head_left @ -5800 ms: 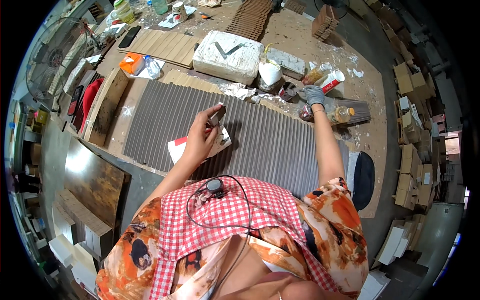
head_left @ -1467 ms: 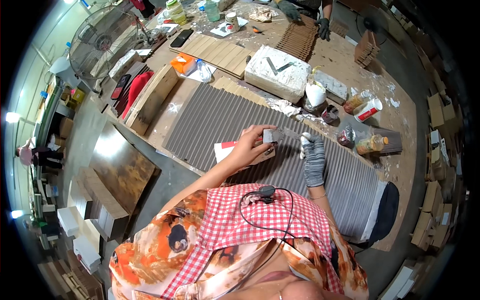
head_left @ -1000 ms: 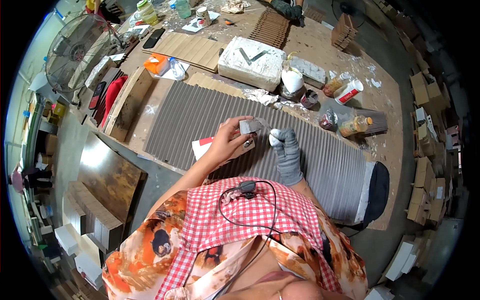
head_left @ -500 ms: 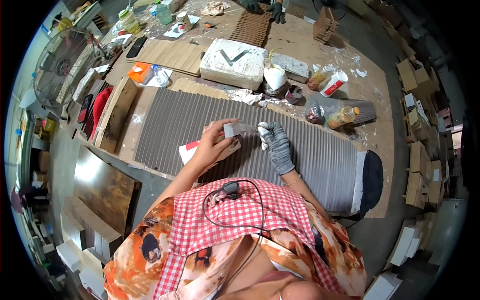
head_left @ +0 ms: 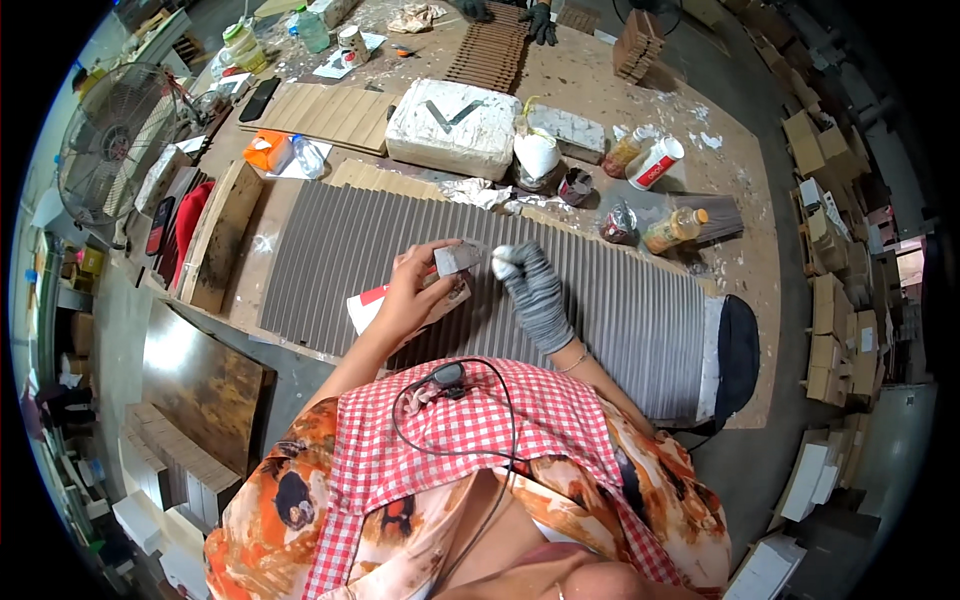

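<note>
Across counter (head_left: 580, 85), grey slats (head_left: 345, 245) beneath both hands. Right hand (head_left: 532, 288) gloved, fingers curled; cannot tell whether gripping anything. Left hand (head_left: 404, 295) bare, nearer, fingers grasping grey piece (head_left: 456, 261) above slats; piece just left of right fingers, long axis roughly sideways.

A white-flecked workbench (head_left: 575, 75) spans twelve o'clock; grey floor (head_left: 312, 378) shows at eight, light glares off a brown panel (head_left: 205, 375) at nine, a caged fan (head_left: 115, 145) stands at ten, cardboard boxes (head_left: 828, 300) at three.
</note>
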### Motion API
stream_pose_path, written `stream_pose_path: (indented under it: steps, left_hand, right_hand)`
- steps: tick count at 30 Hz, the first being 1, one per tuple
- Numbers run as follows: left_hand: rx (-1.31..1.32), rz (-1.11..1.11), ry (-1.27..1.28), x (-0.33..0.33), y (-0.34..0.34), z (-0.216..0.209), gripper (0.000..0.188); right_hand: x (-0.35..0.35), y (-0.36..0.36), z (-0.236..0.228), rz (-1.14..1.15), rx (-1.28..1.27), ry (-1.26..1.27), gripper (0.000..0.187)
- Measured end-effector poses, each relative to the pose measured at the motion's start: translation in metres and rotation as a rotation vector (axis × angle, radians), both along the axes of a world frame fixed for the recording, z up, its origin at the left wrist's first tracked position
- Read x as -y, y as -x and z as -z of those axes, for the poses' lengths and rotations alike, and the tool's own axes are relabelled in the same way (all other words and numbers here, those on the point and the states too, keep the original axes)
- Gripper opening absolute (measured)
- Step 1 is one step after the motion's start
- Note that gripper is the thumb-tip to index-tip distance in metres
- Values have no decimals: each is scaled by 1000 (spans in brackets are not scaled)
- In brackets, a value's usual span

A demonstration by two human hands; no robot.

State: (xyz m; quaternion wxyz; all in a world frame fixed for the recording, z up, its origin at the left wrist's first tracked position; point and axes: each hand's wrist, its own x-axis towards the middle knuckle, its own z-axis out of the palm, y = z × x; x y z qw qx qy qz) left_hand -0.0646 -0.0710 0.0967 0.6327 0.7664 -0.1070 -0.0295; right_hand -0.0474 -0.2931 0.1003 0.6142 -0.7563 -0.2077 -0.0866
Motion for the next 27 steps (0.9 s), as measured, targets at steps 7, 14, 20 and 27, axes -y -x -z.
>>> stream_pose_path:
  steps: [7,14,20,27]
  left_hand:
    - [-79,-70,240,-1,-7,1,46]
    - [-79,-66,233,-2,-3,4,46]
    - [-88,-64,256,-4,-6,-3,47]
    - [-89,-75,291,-3,-3,1,46]
  right_hand:
    - [-4,17,23,-106,-133,-132,11]
    - [-7,20,12,-150,-10,-23,8]
    - [5,1,-5,-117,-73,-126,10]
    - [1,13,-6,-189,-174,-132,8]
